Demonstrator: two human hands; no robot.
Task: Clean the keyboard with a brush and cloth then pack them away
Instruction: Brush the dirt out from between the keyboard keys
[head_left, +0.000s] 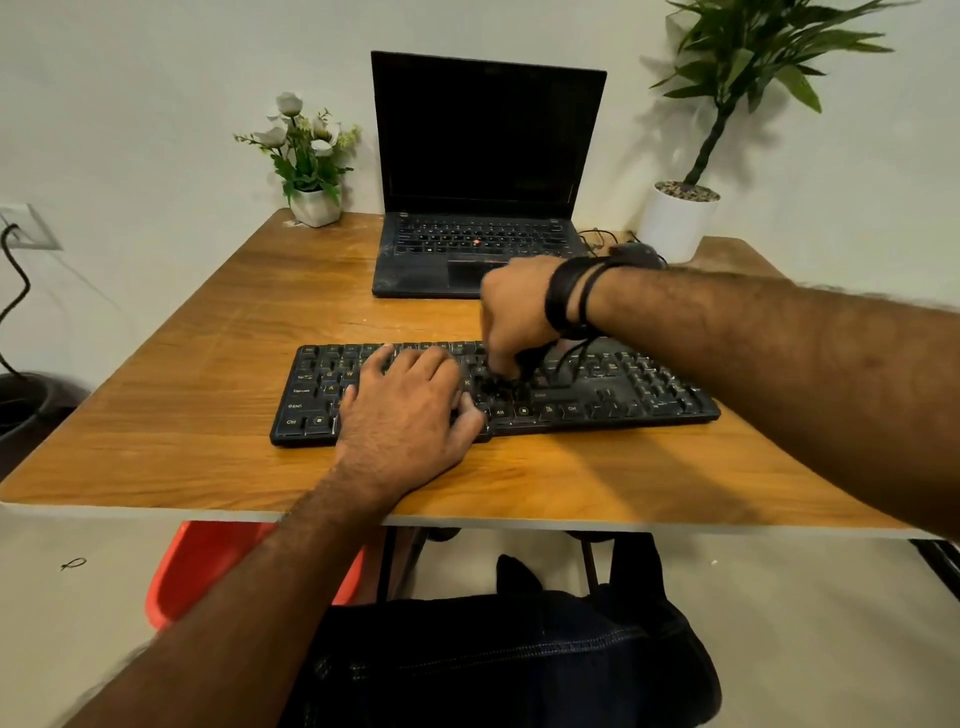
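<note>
A black keyboard (623, 387) lies across the front of the wooden table (218, 332). My left hand (410, 405) lies flat on its left half, fingers spread over the keys. My right hand (519, 312) hangs over the keyboard's middle, fingers curled down round a small dark brush (501, 383) whose bristles touch the keys. The brush is mostly hidden by the fingers and blurred. No cloth is in view.
An open black laptop (483, 171) stands behind the keyboard. A white pot of flowers (311, 156) is at the back left, a tall potted plant (685, 213) at the back right. Cables and a dark mouse (636, 253) lie beside the laptop. A red chair (208, 566) stands under the table.
</note>
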